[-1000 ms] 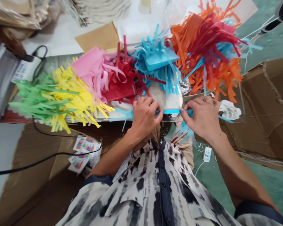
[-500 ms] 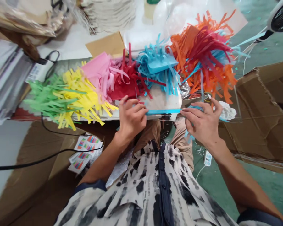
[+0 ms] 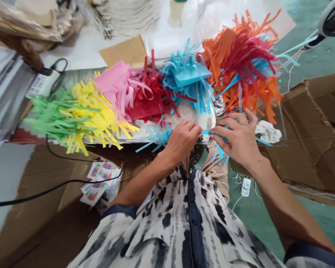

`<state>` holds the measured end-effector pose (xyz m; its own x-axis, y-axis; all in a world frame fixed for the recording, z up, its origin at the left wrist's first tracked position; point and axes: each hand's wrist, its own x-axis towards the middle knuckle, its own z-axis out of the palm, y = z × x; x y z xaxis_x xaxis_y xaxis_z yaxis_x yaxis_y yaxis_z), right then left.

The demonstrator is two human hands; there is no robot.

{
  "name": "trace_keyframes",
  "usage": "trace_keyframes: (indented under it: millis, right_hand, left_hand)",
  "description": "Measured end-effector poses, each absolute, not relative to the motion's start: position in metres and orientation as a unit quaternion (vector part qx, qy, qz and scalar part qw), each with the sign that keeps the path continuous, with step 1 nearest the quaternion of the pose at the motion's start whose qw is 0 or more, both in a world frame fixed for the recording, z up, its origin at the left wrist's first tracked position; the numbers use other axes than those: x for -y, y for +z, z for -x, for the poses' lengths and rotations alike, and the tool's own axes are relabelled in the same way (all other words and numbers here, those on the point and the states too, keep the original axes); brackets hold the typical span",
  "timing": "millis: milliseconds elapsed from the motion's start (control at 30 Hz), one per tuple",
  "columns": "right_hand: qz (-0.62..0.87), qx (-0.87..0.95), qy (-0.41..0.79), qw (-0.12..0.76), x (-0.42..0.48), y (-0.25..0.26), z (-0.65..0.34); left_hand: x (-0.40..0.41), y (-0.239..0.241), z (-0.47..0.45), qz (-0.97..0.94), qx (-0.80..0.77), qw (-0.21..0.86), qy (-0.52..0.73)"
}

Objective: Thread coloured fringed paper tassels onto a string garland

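Note:
Between my two hands, at the table's front edge, is a light-blue tissue-paper tassel (image 3: 159,137). Its fringed strips spread out to the left of my left hand (image 3: 182,140), and more strips hang below my right hand (image 3: 236,138). A short narrow blue middle part bridges the gap between my fingertips. My left fingers are pinched on it, with the knuckles up. The right thumb and forefinger grip the other end of that middle part, while the remaining fingers are bent and raised. Strips inside both hands are partly hidden.
Fringed paper lies in a row: green (image 3: 54,117), yellow (image 3: 92,115), pink (image 3: 114,87), red (image 3: 145,106), blue (image 3: 188,76) and orange (image 3: 222,48). A cardboard box (image 3: 312,111) stands at the right. Printed cards (image 3: 96,186) sit below the table, near a black cable (image 3: 56,185).
My left hand has moved right, close to my right hand, shortening the visible blue middle part. Blue fringe now shows left of my left hand. The right hand stays nearly in place.

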<state>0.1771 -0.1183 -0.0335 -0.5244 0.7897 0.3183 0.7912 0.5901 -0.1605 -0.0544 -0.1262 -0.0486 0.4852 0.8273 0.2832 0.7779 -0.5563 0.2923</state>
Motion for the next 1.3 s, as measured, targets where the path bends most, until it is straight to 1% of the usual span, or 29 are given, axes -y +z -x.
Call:
trace_keyframes:
  millis: [300, 433, 633, 733, 900, 1067, 1200, 1267, 1300]
  right_hand:
    - [0.502, 0.846, 0.056, 0.169, 0.111, -0.035, -0.170]
    - [0.515, 0.839, 0.063, 0.164, 0.109, -0.035, -0.166]
    - [0.546, 0.818, 0.046, 0.175, 0.113, -0.036, -0.164]
    - [0.522, 0.833, 0.035, 0.182, 0.121, -0.038, -0.163]
    - [0.460, 0.868, -0.027, 0.188, 0.142, -0.041, -0.153]
    - [0.424, 0.872, -0.115, 0.215, 0.162, -0.039, -0.143]
    - [0.406, 0.864, -0.164, 0.247, 0.167, -0.033, -0.139]
    - [0.404, 0.857, -0.183, 0.264, 0.164, -0.026, -0.138]
    - [0.404, 0.851, -0.194, 0.275, 0.162, -0.022, -0.137]
  left_hand:
    - [0.126, -0.046, 0.060, -0.835, -0.523, 0.051, 0.162]
    - [0.123, -0.041, 0.065, -0.825, -0.543, 0.048, 0.152]
    - [0.122, -0.036, 0.074, -0.809, -0.553, 0.084, 0.183]
    - [0.128, -0.041, 0.073, -0.828, -0.517, 0.074, 0.203]
    - [0.153, -0.050, 0.067, -0.867, -0.443, -0.013, 0.226]
    - [0.172, -0.059, 0.066, -0.850, -0.432, -0.075, 0.292]
    - [0.177, -0.054, 0.065, -0.836, -0.437, -0.067, 0.325]
    - [0.177, -0.044, 0.062, -0.820, -0.448, -0.031, 0.356]
    - [0.175, -0.037, 0.060, -0.805, -0.457, 0.009, 0.379]
